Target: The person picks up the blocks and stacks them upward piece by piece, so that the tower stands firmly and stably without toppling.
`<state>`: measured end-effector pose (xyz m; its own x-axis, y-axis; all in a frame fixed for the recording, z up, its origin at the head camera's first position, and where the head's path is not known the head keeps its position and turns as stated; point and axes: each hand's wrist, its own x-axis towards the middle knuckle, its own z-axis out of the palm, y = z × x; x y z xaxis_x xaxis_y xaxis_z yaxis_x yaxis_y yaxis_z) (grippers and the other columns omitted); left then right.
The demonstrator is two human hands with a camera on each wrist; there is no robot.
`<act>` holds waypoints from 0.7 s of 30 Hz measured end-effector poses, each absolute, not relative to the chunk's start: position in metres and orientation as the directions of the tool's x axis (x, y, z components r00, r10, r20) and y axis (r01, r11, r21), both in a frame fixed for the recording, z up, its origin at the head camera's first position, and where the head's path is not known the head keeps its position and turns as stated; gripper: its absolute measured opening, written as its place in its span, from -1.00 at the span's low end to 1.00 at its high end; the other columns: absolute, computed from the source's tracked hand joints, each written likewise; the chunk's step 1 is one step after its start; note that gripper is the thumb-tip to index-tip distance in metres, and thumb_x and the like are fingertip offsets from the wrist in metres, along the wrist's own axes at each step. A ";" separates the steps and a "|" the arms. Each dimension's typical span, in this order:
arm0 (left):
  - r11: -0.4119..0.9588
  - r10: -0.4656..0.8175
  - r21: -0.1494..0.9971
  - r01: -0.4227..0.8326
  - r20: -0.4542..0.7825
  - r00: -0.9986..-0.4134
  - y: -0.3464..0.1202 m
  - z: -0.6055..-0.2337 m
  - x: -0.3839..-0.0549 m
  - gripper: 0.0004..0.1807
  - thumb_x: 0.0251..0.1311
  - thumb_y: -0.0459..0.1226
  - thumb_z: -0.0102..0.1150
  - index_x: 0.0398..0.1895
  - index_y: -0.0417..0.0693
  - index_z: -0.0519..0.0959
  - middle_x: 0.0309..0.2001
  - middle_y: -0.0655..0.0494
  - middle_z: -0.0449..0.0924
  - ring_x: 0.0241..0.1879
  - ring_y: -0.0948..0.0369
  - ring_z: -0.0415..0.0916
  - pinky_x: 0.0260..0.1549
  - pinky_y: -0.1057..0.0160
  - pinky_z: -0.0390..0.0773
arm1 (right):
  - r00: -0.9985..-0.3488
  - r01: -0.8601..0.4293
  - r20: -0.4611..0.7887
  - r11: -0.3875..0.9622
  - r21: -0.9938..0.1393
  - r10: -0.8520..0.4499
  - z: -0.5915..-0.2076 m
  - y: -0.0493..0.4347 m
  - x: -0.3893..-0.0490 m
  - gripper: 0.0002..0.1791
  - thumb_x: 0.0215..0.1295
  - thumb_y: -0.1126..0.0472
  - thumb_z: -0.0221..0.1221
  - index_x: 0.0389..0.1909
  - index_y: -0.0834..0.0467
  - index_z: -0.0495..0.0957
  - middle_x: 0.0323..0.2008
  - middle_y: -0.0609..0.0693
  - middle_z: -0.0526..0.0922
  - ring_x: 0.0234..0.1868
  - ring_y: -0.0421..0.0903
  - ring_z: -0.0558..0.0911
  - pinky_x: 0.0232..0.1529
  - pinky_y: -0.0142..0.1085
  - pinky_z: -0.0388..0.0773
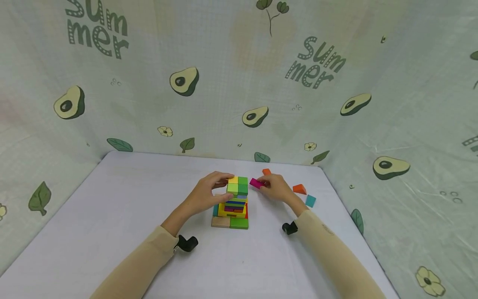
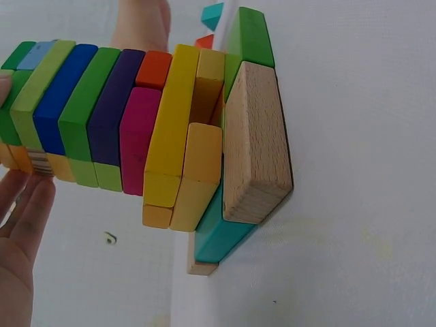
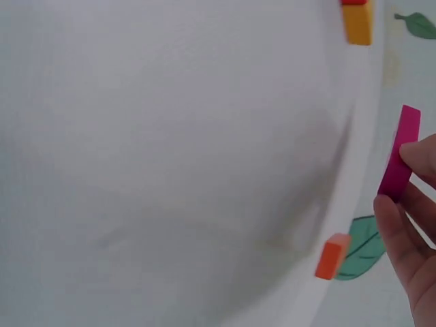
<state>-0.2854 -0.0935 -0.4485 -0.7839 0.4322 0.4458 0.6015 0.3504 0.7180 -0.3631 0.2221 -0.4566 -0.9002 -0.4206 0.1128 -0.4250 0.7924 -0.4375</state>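
A tower of coloured wooden blocks (image 1: 237, 201) stands on the white table, green and yellow pieces on top, a wider base of green, plain wood and teal blocks below. My left hand (image 1: 209, 192) holds the upper part of the tower from the left, thumb on the near side and fingers on the far side; the left wrist view shows the blocks (image 2: 109, 102) stacked tightly. To the right of the tower, my right hand (image 1: 277, 187) pinches a magenta block (image 3: 400, 153) between thumb and fingers, clear of the tower.
Loose on the table's right side lie an orange block (image 1: 266, 171), an orange-red block (image 1: 300, 189) and a teal block (image 1: 310, 201). Behind the table hangs a patterned cloth (image 1: 224, 116), and more cloth lines both sides.
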 end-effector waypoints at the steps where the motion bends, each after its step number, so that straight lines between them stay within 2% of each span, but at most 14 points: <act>1: 0.349 0.431 0.722 0.598 0.442 -0.786 -0.093 -0.449 -0.286 -0.35 0.30 -0.05 0.50 0.44 0.14 0.52 0.27 0.19 0.58 0.28 0.16 0.60 0.25 0.15 0.62 | -0.889 -0.450 0.140 0.777 -0.440 -0.436 -0.450 0.222 -0.359 -0.65 0.44 0.27 0.33 0.22 0.15 0.71 -0.01 0.05 0.75 -0.07 -0.03 0.64 0.09 -0.12 0.71; 7: 0.363 0.416 0.733 0.576 0.425 -0.804 -0.093 -0.449 -0.286 -0.28 0.29 -0.06 0.51 0.49 0.12 0.48 0.30 0.18 0.58 0.29 0.13 0.60 0.25 0.10 0.63 | -0.814 -0.580 0.287 0.671 -0.462 -0.506 -0.399 0.212 -0.331 -0.63 0.43 0.33 0.34 0.22 0.20 0.69 0.03 0.11 0.75 -0.05 0.01 0.74 0.06 -0.07 0.76; 11: 0.360 0.412 0.739 0.569 0.421 -0.808 -0.094 -0.447 -0.285 -0.22 0.28 -0.08 0.52 0.54 0.14 0.42 0.32 0.12 0.58 0.31 0.08 0.59 0.26 0.05 0.62 | -0.779 -0.626 0.331 0.632 -0.456 -0.532 -0.371 0.202 -0.314 -0.61 0.42 0.31 0.36 0.24 0.15 0.69 0.05 0.08 0.74 -0.04 0.00 0.76 0.05 -0.07 0.77; 16: 0.353 0.412 0.751 0.558 0.410 -0.814 -0.094 -0.446 -0.284 -0.15 0.27 -0.12 0.53 0.59 0.12 0.35 0.31 0.05 0.58 0.32 0.06 0.58 0.27 0.03 0.61 | -0.725 -0.686 0.339 0.581 -0.438 -0.600 -0.357 0.190 -0.303 -0.63 0.43 0.29 0.35 0.23 0.12 0.71 0.07 0.02 0.74 -0.02 -0.06 0.73 0.07 -0.10 0.76; 21: 0.356 0.415 0.755 0.551 0.401 -0.817 -0.094 -0.445 -0.284 -0.12 0.26 -0.11 0.54 0.61 0.20 0.32 0.28 0.04 0.60 0.31 0.05 0.59 0.27 0.03 0.61 | -0.682 -0.725 0.333 0.540 -0.428 -0.652 -0.358 0.180 -0.298 -0.65 0.44 0.27 0.36 0.21 0.12 0.72 0.06 -0.06 0.76 0.02 -0.13 0.69 0.07 -0.20 0.74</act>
